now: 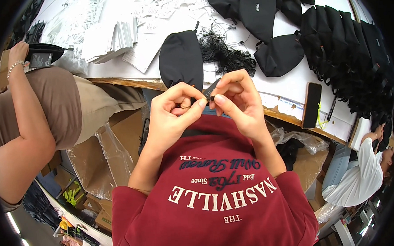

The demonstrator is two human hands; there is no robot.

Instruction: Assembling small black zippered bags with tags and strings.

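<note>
My left hand and my right hand meet in front of my chest at the table's edge. Both are closed in a pinch, fingertips nearly touching, on a small black cord end; its exact kind is too small to tell. A dark flat strip shows just above it, partly hidden by my right fingers. Directly beyond my left hand lies a rounded black fabric pouch, its lower end hidden behind the hand. A tangled heap of thin black cords lies to the right of that pouch.
Black pouches lie at the back, and a long row of them fills the right. A phone and a pen rest near the edge. White card stacks stand left. People work on both sides, one holding a black pouch.
</note>
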